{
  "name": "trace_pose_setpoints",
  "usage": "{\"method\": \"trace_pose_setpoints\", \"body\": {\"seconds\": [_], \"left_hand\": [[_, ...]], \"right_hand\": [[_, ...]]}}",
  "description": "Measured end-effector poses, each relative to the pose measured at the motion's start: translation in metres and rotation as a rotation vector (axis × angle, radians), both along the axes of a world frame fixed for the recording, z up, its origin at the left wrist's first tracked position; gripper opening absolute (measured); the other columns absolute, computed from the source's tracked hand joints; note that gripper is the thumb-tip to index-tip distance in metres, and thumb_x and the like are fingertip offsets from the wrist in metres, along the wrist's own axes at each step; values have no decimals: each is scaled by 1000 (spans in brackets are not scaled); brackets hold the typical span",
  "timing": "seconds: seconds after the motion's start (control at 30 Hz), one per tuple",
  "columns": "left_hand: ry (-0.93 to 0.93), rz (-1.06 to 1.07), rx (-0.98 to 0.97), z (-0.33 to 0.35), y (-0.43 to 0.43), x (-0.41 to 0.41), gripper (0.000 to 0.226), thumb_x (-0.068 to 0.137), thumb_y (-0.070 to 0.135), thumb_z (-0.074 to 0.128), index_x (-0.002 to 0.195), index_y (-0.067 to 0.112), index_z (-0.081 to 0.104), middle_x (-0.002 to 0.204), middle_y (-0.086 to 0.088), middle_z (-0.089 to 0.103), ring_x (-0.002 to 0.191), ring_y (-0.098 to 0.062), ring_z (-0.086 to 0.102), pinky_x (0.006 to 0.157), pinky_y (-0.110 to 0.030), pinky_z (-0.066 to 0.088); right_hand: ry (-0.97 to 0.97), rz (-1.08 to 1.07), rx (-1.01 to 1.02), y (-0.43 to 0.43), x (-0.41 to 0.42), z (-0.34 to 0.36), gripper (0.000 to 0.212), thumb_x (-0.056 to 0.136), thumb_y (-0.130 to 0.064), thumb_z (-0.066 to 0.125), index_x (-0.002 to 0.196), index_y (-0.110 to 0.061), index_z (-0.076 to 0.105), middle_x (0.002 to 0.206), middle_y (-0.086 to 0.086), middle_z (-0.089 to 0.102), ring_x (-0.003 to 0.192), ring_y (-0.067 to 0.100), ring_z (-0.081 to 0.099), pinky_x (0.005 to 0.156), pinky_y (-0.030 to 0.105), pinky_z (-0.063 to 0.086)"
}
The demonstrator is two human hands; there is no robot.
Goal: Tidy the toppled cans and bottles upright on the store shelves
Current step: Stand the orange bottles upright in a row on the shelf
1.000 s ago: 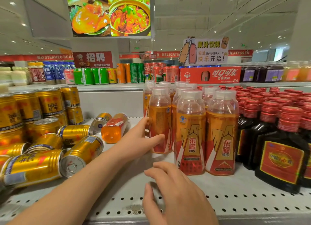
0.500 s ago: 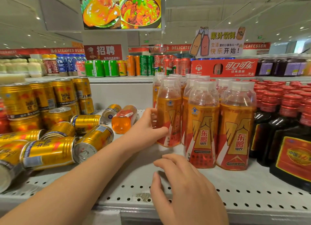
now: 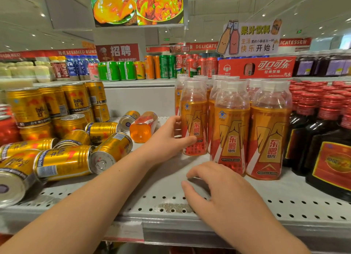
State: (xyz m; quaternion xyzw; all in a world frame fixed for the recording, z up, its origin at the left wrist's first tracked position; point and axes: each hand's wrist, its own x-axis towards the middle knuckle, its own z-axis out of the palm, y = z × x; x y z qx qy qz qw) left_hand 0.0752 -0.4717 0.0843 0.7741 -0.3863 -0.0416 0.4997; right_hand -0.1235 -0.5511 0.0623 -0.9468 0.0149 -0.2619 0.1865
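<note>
The upright orange plastic bottle (image 3: pixel 193 113) is gripped low by the left hand (image 3: pixel 167 141), likely for squaring into its row; the right hand (image 3: pixel 228 194) is held slack-fingered and empty at five o'clock.

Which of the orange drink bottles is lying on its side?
The toppled bottle beside the fallen gold cans, base toward the camera. The others stand, including the upright bottle in the left hand.

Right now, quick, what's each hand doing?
Left hand: gripping the upright orange bottle low down.
Right hand: open, fingers loosely curled, holding nothing.
</note>
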Motion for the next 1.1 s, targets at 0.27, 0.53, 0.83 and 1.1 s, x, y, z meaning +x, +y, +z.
{"method": "trace_pose_setpoints", "body": {"seconds": [0.27, 0.53, 0.83, 1.1], "left_hand": [[-539, 262, 321, 47, 44, 10, 47, 97, 40, 61, 141, 24, 55, 136, 3, 61, 121, -16, 58, 101, -39, 51], [-645, 551, 1008, 49, 42, 77, 61, 97, 71, 33, 117, 21, 62, 100, -3, 64, 91, -26, 57, 66, -33, 41], [-415, 522, 791, 59, 41, 84, 53, 92, 63, 52, 100, 12, 64, 79, -4, 61, 71, -19, 58, 53, -28, 39], [-551, 581, 488, 45, 64, -13, 64, 88, 70, 44, 127, 23, 63, 111, -1, 70, 84, -19, 60, 61, -28, 48]], "right_hand": [[217, 112, -203, -13, -23, -1, 91, 61, -104, 23, 141, -62, 24, 141, -50, 19, 115, -38, 5, 89, -2, 18], [238, 21, -210, -10, -26, 1, 86, 52, -108, 24, 132, -76, 18, 138, -59, 6, 124, -34, 5, 87, -3, 19], [180, 50, -211, -10, -30, -2, 89, 61, -104, 27, 139, -60, 34, 141, -50, 26, 113, -37, 12, 89, -5, 16], [55, 3, -213, -40, -62, -5, 60, 80, -87, 43, 116, -44, 67, 117, -31, 60, 103, -7, 58, 83, 17, 46]]}}
